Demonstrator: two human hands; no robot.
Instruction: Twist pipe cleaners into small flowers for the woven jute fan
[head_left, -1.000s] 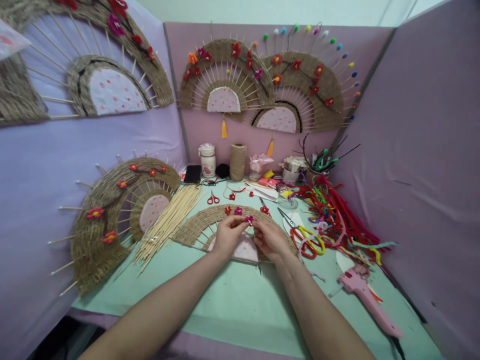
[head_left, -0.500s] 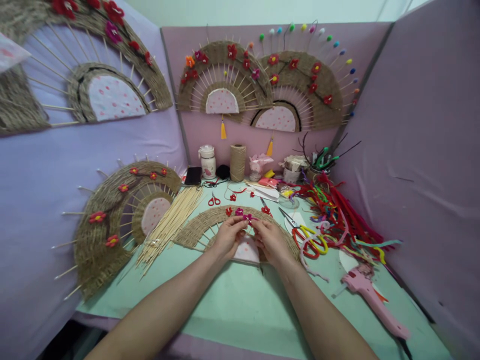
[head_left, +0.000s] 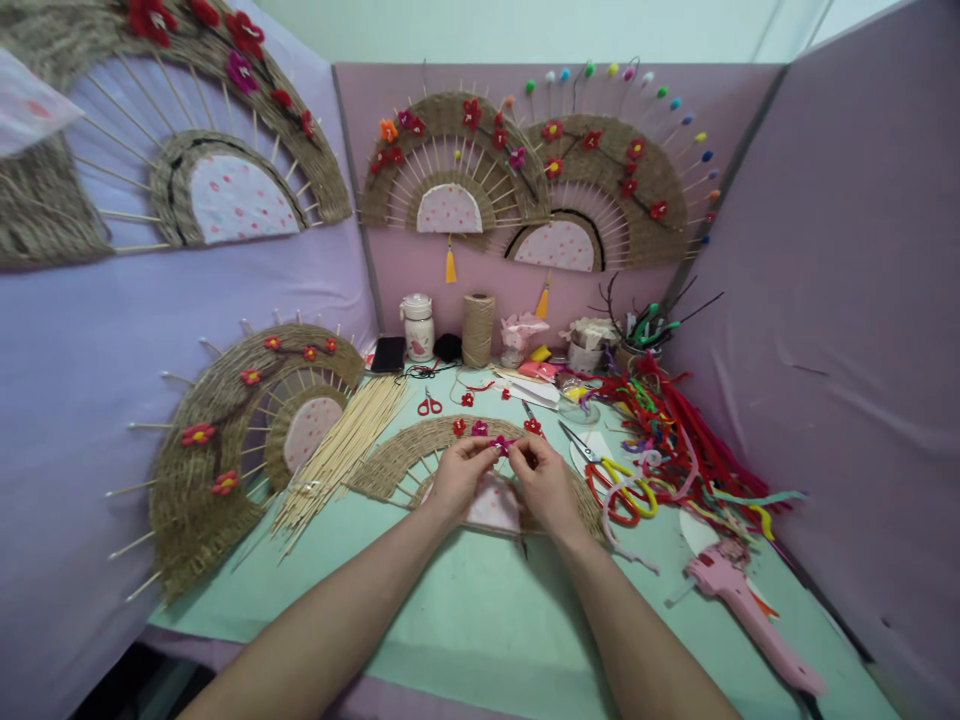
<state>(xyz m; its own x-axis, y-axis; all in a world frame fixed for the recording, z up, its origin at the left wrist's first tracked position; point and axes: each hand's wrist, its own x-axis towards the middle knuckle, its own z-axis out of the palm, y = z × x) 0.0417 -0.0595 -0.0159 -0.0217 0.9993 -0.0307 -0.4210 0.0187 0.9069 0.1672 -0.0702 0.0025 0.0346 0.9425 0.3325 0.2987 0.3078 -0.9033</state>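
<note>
Between my two hands is a small magenta pipe-cleaner flower (head_left: 500, 446). My left hand (head_left: 465, 475) pinches its left side with thumb and forefinger. On the other side, the fingertips of my right hand (head_left: 546, 485) are closed on the flower's edge or stem. Both hands are above a twine-wrapped fan (head_left: 401, 455) lying on the table, whose white spotted centre (head_left: 491, 505) shows between my wrists. Just beyond my fingers, a red flower (head_left: 459, 428), a magenta flower (head_left: 479, 428) and another red flower (head_left: 533, 427) lie on or at the fan's upper band.
Scissors with red and yellow handles (head_left: 619, 490) lie right of the fan; small red scissors (head_left: 430, 402) lie behind it. Thin sticks (head_left: 341, 450) are piled at left. Coloured pipe cleaners (head_left: 690, 430) and a pink glue gun (head_left: 750, 610) occupy the right. A twine spool (head_left: 478, 330) stands behind.
My right fingers have curled and shifted slightly at the flower's right side. My left hand still pinches it. The whole view has shifted a little.
</note>
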